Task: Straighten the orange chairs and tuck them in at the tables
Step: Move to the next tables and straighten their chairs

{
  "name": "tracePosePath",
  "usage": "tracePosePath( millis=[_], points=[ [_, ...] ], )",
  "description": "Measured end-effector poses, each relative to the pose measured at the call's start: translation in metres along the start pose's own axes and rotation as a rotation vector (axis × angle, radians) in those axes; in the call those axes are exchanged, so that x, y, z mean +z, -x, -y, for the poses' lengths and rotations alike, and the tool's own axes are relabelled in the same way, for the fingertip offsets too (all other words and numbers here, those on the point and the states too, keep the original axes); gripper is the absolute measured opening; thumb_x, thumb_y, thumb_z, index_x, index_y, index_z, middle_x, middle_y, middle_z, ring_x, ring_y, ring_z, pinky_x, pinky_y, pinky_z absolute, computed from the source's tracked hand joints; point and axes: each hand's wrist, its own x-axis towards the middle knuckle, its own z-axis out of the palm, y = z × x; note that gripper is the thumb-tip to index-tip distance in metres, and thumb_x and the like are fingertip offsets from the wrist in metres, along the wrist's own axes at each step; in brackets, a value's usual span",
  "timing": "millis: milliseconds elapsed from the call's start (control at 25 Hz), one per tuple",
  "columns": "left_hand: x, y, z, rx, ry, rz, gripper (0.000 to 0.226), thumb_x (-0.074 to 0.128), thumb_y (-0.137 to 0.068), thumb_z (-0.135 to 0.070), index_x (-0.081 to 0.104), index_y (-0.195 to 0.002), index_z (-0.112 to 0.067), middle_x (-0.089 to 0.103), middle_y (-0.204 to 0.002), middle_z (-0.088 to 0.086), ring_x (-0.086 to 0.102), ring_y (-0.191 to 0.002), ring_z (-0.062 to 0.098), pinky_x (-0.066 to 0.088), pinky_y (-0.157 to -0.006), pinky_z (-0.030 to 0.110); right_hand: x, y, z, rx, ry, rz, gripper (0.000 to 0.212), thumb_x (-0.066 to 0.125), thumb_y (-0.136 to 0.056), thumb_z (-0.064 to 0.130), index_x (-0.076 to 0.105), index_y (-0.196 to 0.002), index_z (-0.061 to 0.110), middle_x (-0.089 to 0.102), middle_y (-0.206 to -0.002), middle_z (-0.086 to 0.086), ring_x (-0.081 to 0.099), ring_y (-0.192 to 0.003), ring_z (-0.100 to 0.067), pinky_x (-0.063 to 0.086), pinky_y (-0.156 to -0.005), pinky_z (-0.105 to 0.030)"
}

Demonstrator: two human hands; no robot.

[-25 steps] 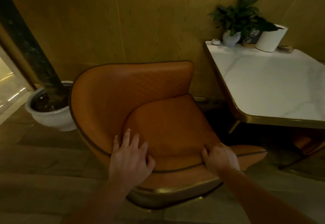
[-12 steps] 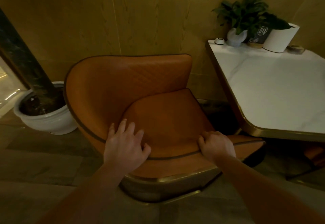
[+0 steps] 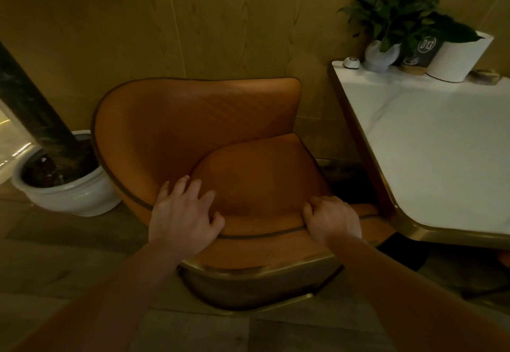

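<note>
An orange padded chair (image 3: pixel 193 130) with a curved back and a gold base rim stands in front of me, its back toward the wall. My left hand (image 3: pixel 183 217) rests flat on the left side of the seat, fingers spread. My right hand (image 3: pixel 332 220) grips the front edge of the seat cushion with curled fingers. The white marble table (image 3: pixel 430 158) with a gold rim stands to the right; the chair's right front corner reaches under the table's near corner.
A white planter (image 3: pixel 69 194) holding a dark trunk sits on the floor left of the chair. At the table's far edge stand a leafy plant (image 3: pixel 397 20), a white pot (image 3: pixel 461 56), a number sign and a small call button. A wood-panel wall is behind.
The chair and both hands have shifted a little toward the table and wall; my view has moved closer. Both hands keep their places on the seat.
</note>
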Motion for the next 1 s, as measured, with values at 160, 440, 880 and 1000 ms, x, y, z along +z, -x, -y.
tracePosePath(
  millis=[160,440,880,1000],
  points=[
    [0.003,-0.015,0.001,-0.005,-0.004,-0.005,0.057,0.035,-0.09,-0.057,0.069,-0.121,-0.024,0.062,-0.132,0.01,0.051,-0.129,0.034,0.043,-0.103,0.058,0.002,-0.018,-0.003,-0.02,0.001,0.02,0.033,0.031,-0.096,0.041,0.055,-0.076,0.03,0.051,-0.073,0.008,0.047,-0.071,-0.014,0.038,-0.062,-0.032],
    [0.012,-0.044,0.004,-0.015,-0.016,-0.018,0.053,0.038,-0.092,-0.056,0.069,-0.122,-0.023,0.062,-0.131,0.01,0.052,-0.127,0.034,0.043,-0.102,0.056,0.005,-0.046,-0.007,-0.066,0.016,-0.013,0.032,0.033,-0.095,0.039,0.052,-0.072,0.028,0.054,-0.073,0.005,0.052,-0.073,-0.018,0.041,-0.061,-0.032],
    [0.006,-0.075,0.002,-0.057,-0.026,0.064,0.054,0.035,-0.091,-0.057,0.07,-0.118,-0.026,0.064,-0.126,0.007,0.056,-0.123,0.031,0.042,-0.103,0.055,0.007,-0.078,-0.01,-0.08,0.025,-0.043,0.033,0.03,-0.094,0.041,0.049,-0.068,0.031,0.051,-0.067,0.009,0.044,-0.065,-0.012,0.036,-0.058,-0.03],
    [0.006,-0.081,0.005,-0.059,-0.01,0.078,0.054,0.035,-0.091,-0.056,0.071,-0.115,-0.024,0.065,-0.123,0.008,0.057,-0.12,0.032,0.044,-0.102,0.056,0.01,-0.086,-0.011,-0.077,0.022,-0.031,0.031,0.034,-0.094,0.04,0.05,-0.068,0.031,0.051,-0.066,0.01,0.044,-0.065,-0.012,0.036,-0.057,-0.03]
  ],
)
